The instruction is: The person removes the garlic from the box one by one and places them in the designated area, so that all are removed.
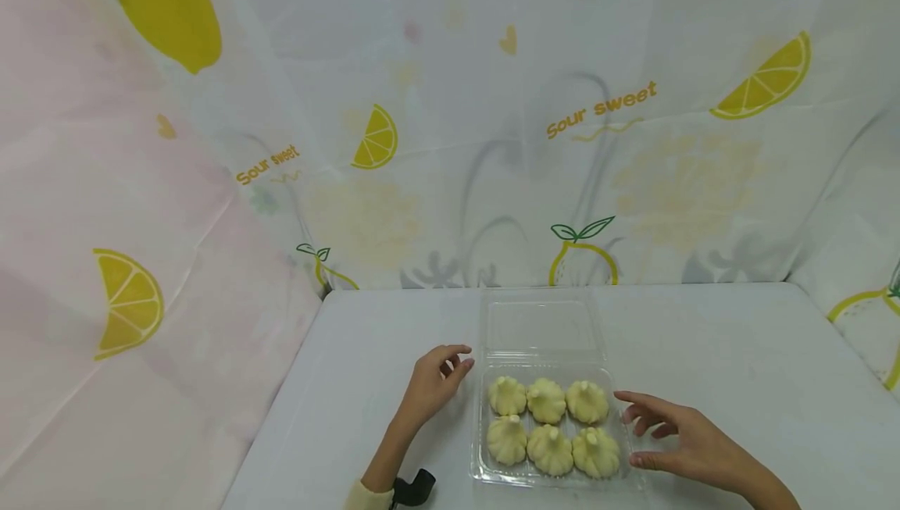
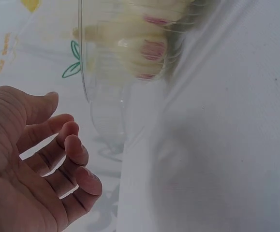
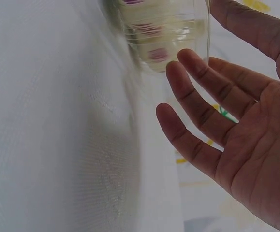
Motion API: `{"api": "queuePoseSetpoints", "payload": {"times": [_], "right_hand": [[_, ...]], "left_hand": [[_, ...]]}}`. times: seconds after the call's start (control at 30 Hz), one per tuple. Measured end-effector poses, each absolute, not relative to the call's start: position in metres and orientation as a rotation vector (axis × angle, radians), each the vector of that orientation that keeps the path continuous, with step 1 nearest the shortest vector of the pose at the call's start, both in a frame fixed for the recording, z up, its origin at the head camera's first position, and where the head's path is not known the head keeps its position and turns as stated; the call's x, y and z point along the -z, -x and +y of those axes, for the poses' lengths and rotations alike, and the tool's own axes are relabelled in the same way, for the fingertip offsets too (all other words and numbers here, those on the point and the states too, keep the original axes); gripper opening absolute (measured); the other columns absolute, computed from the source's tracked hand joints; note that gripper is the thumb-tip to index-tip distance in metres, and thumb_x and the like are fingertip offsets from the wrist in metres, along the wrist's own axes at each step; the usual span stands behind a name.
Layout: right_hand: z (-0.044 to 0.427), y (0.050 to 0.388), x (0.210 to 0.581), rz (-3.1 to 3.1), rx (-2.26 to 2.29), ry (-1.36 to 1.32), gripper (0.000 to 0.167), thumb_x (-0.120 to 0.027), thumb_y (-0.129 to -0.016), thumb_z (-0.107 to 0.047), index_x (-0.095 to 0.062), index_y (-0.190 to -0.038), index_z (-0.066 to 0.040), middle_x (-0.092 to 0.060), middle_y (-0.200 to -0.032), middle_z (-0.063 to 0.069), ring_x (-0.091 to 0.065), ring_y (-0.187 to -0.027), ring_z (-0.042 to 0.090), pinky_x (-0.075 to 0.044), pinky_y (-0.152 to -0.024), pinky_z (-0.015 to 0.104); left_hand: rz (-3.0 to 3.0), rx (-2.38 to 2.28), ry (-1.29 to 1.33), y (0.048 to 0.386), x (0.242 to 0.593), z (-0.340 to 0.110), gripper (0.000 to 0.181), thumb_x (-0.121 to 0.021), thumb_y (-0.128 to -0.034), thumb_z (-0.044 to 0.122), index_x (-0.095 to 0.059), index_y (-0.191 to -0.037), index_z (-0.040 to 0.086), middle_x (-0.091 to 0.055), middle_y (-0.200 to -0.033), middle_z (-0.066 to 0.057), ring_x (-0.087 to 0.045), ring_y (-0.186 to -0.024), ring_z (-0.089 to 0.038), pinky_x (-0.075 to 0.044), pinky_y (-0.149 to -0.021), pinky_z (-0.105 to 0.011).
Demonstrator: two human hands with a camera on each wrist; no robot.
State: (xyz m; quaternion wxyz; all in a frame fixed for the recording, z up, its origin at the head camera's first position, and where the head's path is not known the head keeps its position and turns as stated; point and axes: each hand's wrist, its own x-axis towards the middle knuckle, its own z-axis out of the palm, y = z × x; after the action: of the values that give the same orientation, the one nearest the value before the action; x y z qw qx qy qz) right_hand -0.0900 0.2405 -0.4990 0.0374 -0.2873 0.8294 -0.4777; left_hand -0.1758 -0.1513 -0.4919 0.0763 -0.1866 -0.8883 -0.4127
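Six pale garlic bulbs [image 1: 546, 401] sit in a clear plastic box [image 1: 477, 432] near the front of the table [image 1: 738, 361], in two rows of three, their stems mostly pointing up. The box's clear lid [image 1: 541, 326] lies folded back behind it, reaching toward the table's far edge, so the bulbs are uncovered from above, while the low clear walls stand between them and the hands on either side. The left hand [image 1: 434, 385] is just left of the box, near the hinge line, its fingers loosely bent and its grip apart, the thumb a little away from the fingertips. The right hand [image 1: 689, 440] is at the box's right side, thumb and fingers spread apart; its fingertips come so close to the wall that I cannot tell whether they touch it. Both wrist views show pinkish-purple patches low on the bulbs, seen through the ribbed plastic. A black device [image 1: 415, 488] is at the left wrist beside a cream sleeve [image 1: 369, 497], well in front of the lid. Behind the table hangs a pale curtain [image 1: 450, 104] printed with lemons, lemon slices, small hearts and the words "Sour sweet"; similar printed cloth flanks the table on both sides.
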Motion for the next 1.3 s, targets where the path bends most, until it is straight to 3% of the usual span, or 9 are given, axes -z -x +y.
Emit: {"api": "queuePoseSetpoints", "payload": {"times": [0.33,0.57,0.87,1.1,1.3], "right_hand": [[0.240,0.089,0.497,2.539,1.461,0.867,0.070,-0.079,-0.085,-0.021,-0.046,-0.143,-0.002,-0.064,-0.108,0.001,-0.064,-0.087,0.010,-0.056,-0.071,0.029],[0.242,0.088,0.498,2.534,1.473,0.911,0.071,-0.080,-0.084,-0.015,-0.045,-0.145,-0.004,-0.064,-0.108,0.003,-0.064,-0.087,0.012,-0.056,-0.070,0.030],[0.242,0.089,0.500,2.537,1.470,0.927,0.072,-0.080,-0.084,-0.014,-0.045,-0.146,-0.005,-0.064,-0.108,0.004,-0.064,-0.087,0.012,-0.056,-0.070,0.030],[0.242,0.088,0.498,2.533,1.470,0.900,0.071,-0.080,-0.084,-0.016,-0.044,-0.145,-0.004,-0.064,-0.108,0.003,-0.064,-0.087,0.012,-0.056,-0.070,0.030],[0.241,0.087,0.497,2.532,1.474,0.883,0.071,-0.079,-0.085,-0.017,-0.045,-0.145,-0.003,-0.064,-0.108,0.003,-0.064,-0.087,0.011,-0.056,-0.070,0.030]], "left_hand": [[-2.742,1.213,0.714,0.157,0.482,-0.161,0.031,-0.069,-0.0945,0.027,-0.069,-0.118,0.007,-0.056,-0.085,0.008,-0.054,-0.072,-0.007,-0.048,-0.062,-0.024],[-2.786,1.244,0.836,0.147,0.478,-0.168,0.037,-0.069,-0.0939,0.031,-0.066,-0.124,0.009,-0.062,-0.098,-0.004,-0.055,-0.079,-0.007,-0.051,-0.067,-0.032],[-2.826,1.296,0.969,0.138,0.478,-0.177,0.048,-0.068,-0.0932,0.039,-0.059,-0.132,0.012,-0.061,-0.120,-0.007,-0.060,-0.096,-0.022,-0.051,-0.067,-0.029],[-2.894,1.313,1.074,0.131,0.480,-0.182,0.060,-0.069,-0.0918,0.043,-0.051,-0.142,0.016,-0.050,-0.138,0.003,-0.055,-0.117,-0.027,-0.051,-0.087,-0.042],[-2.954,1.269,1.089,0.128,0.485,-0.185,0.074,-0.073,-0.0845,0.052,-0.046,-0.146,0.020,-0.046,-0.144,0.006,-0.043,-0.134,-0.021,-0.039,-0.106,-0.048]]}}
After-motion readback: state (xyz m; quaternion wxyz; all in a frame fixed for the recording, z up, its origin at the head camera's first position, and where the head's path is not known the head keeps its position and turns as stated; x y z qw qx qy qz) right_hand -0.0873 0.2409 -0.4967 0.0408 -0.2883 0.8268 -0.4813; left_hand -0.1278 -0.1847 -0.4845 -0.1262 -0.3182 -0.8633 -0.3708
